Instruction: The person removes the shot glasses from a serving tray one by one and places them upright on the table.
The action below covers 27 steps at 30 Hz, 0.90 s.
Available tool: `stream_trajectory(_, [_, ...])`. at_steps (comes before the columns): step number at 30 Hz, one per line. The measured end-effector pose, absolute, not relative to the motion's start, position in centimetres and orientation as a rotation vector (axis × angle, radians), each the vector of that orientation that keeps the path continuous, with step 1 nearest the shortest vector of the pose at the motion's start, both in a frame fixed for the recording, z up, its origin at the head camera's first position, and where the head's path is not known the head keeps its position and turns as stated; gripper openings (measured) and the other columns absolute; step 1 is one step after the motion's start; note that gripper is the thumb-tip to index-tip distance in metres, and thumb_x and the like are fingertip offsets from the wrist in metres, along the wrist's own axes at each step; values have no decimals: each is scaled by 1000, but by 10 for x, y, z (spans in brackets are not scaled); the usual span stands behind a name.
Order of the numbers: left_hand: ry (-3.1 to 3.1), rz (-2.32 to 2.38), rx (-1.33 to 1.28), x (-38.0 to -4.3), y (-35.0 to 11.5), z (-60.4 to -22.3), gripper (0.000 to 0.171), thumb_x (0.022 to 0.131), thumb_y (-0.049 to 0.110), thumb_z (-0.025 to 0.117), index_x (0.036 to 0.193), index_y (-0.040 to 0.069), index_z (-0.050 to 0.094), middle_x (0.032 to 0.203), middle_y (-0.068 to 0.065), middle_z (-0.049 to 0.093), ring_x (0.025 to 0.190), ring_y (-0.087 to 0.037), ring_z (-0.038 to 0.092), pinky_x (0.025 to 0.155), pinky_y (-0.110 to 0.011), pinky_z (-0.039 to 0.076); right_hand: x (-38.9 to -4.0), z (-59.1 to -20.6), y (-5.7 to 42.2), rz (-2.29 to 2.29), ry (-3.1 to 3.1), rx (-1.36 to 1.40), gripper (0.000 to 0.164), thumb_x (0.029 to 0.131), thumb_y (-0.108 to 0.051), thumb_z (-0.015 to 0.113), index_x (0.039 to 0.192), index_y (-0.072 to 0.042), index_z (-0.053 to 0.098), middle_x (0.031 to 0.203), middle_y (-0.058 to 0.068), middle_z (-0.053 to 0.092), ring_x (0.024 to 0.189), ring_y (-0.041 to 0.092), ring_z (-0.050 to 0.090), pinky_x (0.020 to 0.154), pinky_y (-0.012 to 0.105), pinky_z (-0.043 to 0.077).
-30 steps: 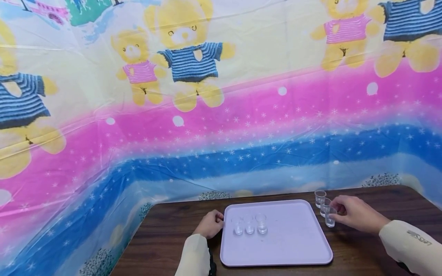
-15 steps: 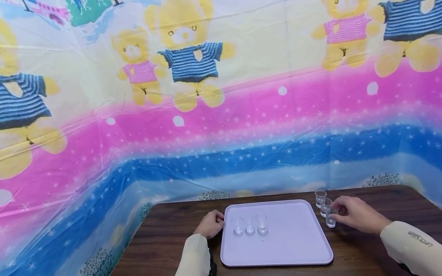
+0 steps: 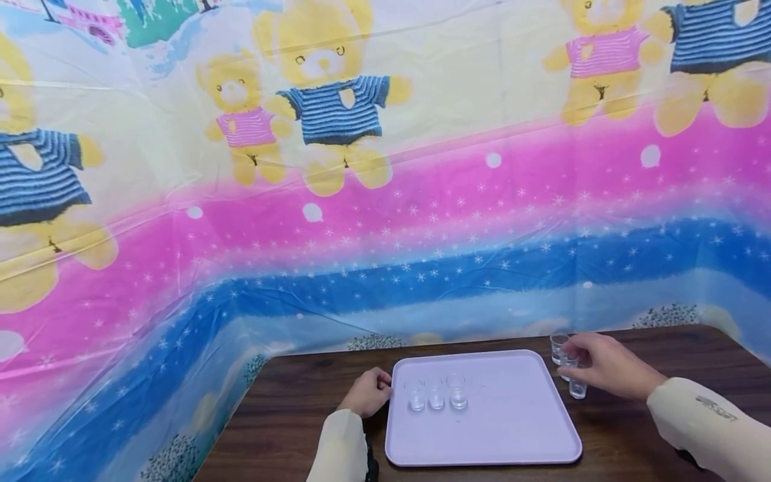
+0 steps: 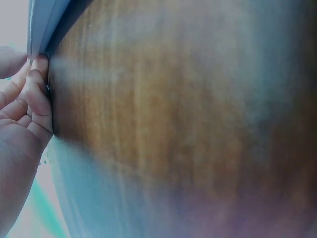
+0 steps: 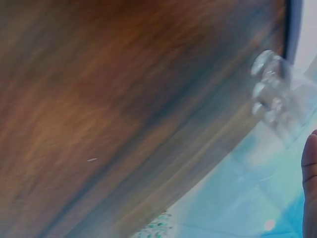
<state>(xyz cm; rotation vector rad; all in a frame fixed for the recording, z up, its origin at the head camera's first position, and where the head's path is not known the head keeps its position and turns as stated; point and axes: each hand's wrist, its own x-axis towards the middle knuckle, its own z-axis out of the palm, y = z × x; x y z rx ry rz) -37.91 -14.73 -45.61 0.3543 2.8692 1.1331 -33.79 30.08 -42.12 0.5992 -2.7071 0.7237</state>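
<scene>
In the head view my left hand (image 3: 366, 393) pinches the left edge of the lilac tray (image 3: 500, 428). The left wrist view has the fingers (image 4: 37, 94) curled against the tray's rim, the thumb on the other side. My right hand (image 3: 614, 365) is over a short line of three small clear cups beyond the tray's right edge. Its thumb and fingers are spread, partly covering the middle cup; the near cup (image 3: 578, 389) shows below the thumb and the far cup (image 3: 557, 343) behind the fingertips. In the right wrist view a finger (image 5: 311, 168) stands apart from the blurred cups (image 5: 272, 89).
Three more clear cups (image 3: 459, 396) stand in a row on the tray's left half. The dark wooden table (image 3: 289, 402) lies under everything. A printed bear curtain (image 3: 421, 221) hangs behind and beside the table.
My right hand has let go of the near cup and moved left and slightly up, over the middle cup. The left hand and tray have stayed in place.
</scene>
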Motion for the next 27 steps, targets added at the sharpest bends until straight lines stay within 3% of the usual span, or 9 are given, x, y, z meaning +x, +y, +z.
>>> stream_trajectory(5, [2871,1130,354,-380,-148,-457,16,86,5,61,101,0,56,80,-5,52,71,-19,50,64,-33,43,-344,-415,284,764,-2726,619,56,77,-56,68,108,-9,64,90,-5,59,80,15,56,67,34,47])
stream_trajectory(19, [2854,1147,340,-382,-148,-460,16,87,5,61,102,0,56,80,-5,52,72,-19,50,64,-33,43,-346,-419,219,822,-2704,760,43,78,-36,76,107,-7,65,94,-2,61,85,16,57,72,34,48])
stream_trajectory(27, [2863,1137,323,-381,-148,-456,16,87,6,61,102,1,57,80,-5,52,72,-18,50,65,-32,43,-346,-421,188,846,-2669,826,45,78,-42,75,105,-8,65,92,-4,60,84,18,58,71,32,48])
